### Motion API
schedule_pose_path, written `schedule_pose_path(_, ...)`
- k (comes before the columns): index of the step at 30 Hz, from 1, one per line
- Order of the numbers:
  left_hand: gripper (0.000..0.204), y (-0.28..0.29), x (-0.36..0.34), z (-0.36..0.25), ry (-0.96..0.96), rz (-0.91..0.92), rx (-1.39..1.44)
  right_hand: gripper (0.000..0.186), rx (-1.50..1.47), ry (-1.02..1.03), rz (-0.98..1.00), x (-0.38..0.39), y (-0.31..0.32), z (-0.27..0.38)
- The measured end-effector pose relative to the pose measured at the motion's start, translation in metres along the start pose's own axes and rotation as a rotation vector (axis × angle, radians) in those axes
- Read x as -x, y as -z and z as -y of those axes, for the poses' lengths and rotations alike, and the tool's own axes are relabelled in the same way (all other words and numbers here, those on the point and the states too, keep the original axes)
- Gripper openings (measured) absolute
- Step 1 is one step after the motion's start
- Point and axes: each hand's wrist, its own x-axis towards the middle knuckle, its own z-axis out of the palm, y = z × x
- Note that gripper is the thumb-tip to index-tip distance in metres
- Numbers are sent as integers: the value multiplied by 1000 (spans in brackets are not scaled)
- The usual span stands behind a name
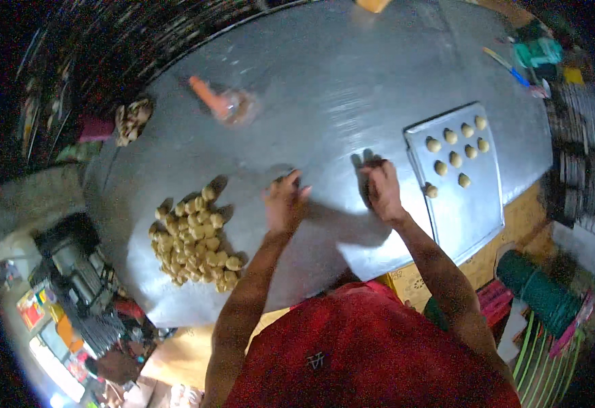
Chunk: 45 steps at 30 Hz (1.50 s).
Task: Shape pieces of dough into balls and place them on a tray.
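Left hand [286,202] loosely spread, right hand [383,187] curled, contents unclear, over the bench [297,102]; heaped dough balls [192,234] at left may stick together, and a rightward swing could knock those on the tray [471,221].

dough balls [194,239] are pale tan, the tabletop [297,88] grey, the shirt [372,340] red.

Between the dough pile [195,241] and tray [471,217] (low obstacles both), the tabletop [311,109] is open.
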Motion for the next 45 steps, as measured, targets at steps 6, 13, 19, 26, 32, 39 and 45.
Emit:
schedule_pose_path(6, 37, -15, -21, 20, -84, -191, -339, 24, 450, 58, 22, -27, 0, -2)
schedule_pose_path(13, 27, -27, 34, 21, -246, -238, -50, 29, 157, 140, 111, 45, 6, -24)
schedule_pose_path(19, 26, -24, 60, -15, -42, -410, 269, 33, -142, 21, 77, 52, 89, -16)
schedule_pose_path(26, 34, -196, -17, -312, -213, 223, 394, 39, 73, -296, -113, 72, 298, -84)
schedule_pose_path(32, 48, -289, -49, -436, -430, 436, -25, 34, 378, -200, -56, 55, 373, -152)
schedule_pose_path(39, 48, -215, 41, -331, -209, 7, 70, 29, 352, -322, -289, 97, 391, -154)
schedule_pose_path(45, 37, -193, 56, -269, -286, 14, -147, 26, 17, -503, -411, 91, 404, -203)
